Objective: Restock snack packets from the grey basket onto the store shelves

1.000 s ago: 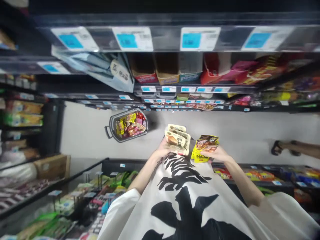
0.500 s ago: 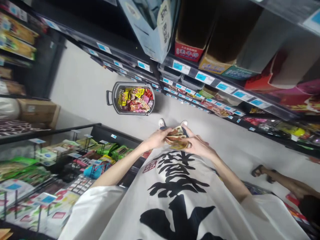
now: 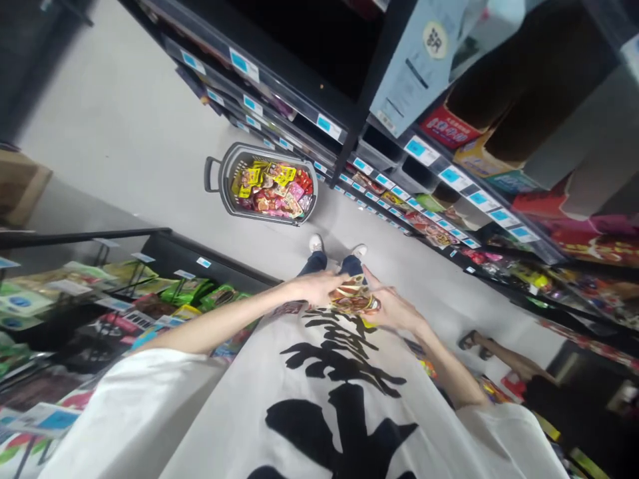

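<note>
Close to my shirt front, my left hand (image 3: 319, 289) and my right hand (image 3: 394, 307) grip a small bunch of snack packets (image 3: 353, 297) from either side. The packets are brown, red and yellow and fan out between my fingers. Their print is too blurred to read. A grey shopping basket (image 3: 225, 187) stands on the floor beyond my feet, its handle toward the left. Inside lie many snack packets (image 3: 274, 193), yellow, red and pink. Neither hand touches the basket.
Shelving with price tags (image 3: 422, 150) and open cartons (image 3: 449, 126) runs along the upper right. A display of bagged goods (image 3: 184, 291) stands at the lower left. Another person's legs (image 3: 499, 356), in sandals, are at the right. Grey floor (image 3: 90, 153) lies between the shelves.
My view has turned and shifted, so the shelves sit further right. The fanned packets have been tilted or shuffled between my hands, which both keep hold. The basket stays on the floor.
</note>
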`<state>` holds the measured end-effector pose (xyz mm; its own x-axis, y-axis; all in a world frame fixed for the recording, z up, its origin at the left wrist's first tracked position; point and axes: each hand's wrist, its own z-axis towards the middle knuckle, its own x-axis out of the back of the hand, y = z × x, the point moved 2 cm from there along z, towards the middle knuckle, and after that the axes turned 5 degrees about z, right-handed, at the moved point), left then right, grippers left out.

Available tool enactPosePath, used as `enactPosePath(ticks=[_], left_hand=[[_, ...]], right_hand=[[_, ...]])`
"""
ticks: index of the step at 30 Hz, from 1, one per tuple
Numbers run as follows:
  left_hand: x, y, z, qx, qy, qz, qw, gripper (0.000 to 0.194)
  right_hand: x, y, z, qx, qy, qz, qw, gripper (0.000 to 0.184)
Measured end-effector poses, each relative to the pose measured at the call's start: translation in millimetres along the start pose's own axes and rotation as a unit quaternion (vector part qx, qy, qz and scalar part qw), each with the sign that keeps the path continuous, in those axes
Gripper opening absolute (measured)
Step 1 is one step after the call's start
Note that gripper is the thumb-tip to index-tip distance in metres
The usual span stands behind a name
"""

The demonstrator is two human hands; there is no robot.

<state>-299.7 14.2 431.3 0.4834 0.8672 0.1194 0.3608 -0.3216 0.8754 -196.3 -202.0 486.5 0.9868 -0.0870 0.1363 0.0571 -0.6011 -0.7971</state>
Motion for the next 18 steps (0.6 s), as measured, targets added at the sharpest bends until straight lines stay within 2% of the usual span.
enactPosePath(ticks=[2,5,8,11,13,16,18], left_hand=[[4.1,7.1,-1.6,-0.043,-0.034,-0.009,0.998,0.04],[14.5,10.1,-8.2,-0.086,-0.078,-0.038,0.992,0.04],[22.6,0.8,-22.6,-0.078,-0.062,-0.083,0.992,0.05],[17.8,-12.0,-43.2,-0.048,0.007,-0.141,0.989,0.059],[5.9,-17.4,-57.0,-0.016,0.083,-0.197,0.977,0.05],[-20.1,-19.7,-71.7,0.063,0.219,-0.313,0.922,0.042],[-37.3,-18.0,-74.2,0.097,0.263,-0.368,0.887,0.041]], right_hand=[[-1.4,0.4,19.2,0.03,-0.058,-0.005,0.998,0.018],[-4.4,5.6,33.8,0.063,-0.145,0.066,0.985,0.024],[-10.0,9.3,35.5,0.046,-0.15,0.131,0.979,0.031],[-15.4,8.5,31.1,0.017,-0.102,0.153,0.983,0.037],[-17.8,7.7,27.2,0.004,-0.075,0.156,0.985,0.037],[-19.2,10.9,22.1,-0.031,-0.042,0.189,0.981,0.045],[-19.0,14.3,20.2,-0.048,-0.02,0.207,0.977,0.053]])
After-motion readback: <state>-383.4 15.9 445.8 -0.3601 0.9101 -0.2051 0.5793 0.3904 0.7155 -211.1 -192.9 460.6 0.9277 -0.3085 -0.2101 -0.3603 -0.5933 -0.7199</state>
